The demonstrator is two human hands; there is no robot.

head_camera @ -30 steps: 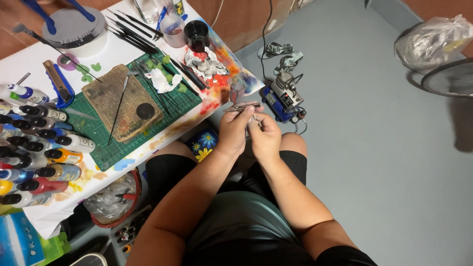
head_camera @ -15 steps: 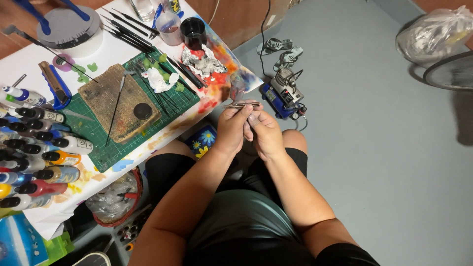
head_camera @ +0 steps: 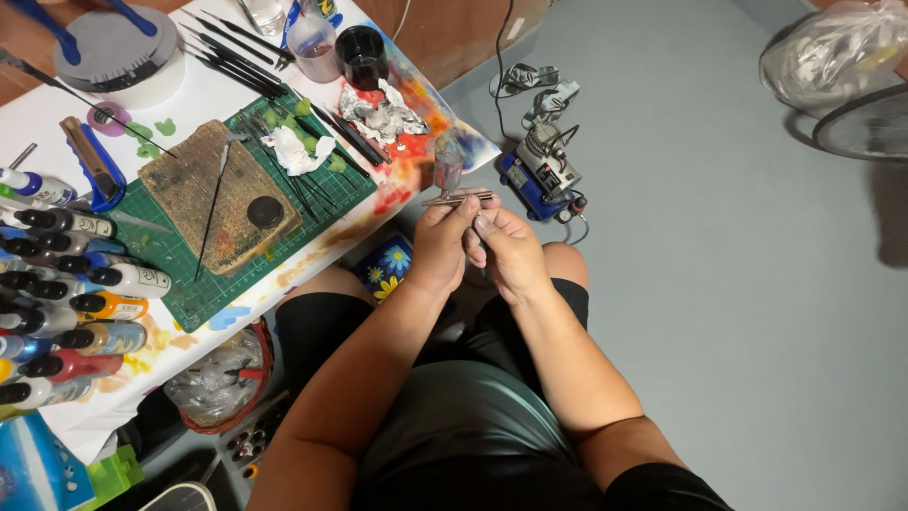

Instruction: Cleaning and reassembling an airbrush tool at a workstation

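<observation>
**Airbrush held over lap, beside paint table**

White paint-stained table (head_camera: 218,95) with green cutting mat (head_camera: 203,289); grey floor, small compressor (head_camera: 544,170). Left hand (head_camera: 440,251) and right hand (head_camera: 511,251) pinch a slim metal airbrush (head_camera: 459,198) at the fingertips. Its underside is hidden. Since earlier, the hands have barely shifted.

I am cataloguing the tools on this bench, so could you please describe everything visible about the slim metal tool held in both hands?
The slim metal tool looks like an airbrush: a thin silvery rod, lying roughly level, with a small translucent cup rising from its left part. The left hand and right hand pinch it from below with their fingers, above the person's lap, just off the paint-stained table edge. Finer details are too small to tell.
</observation>
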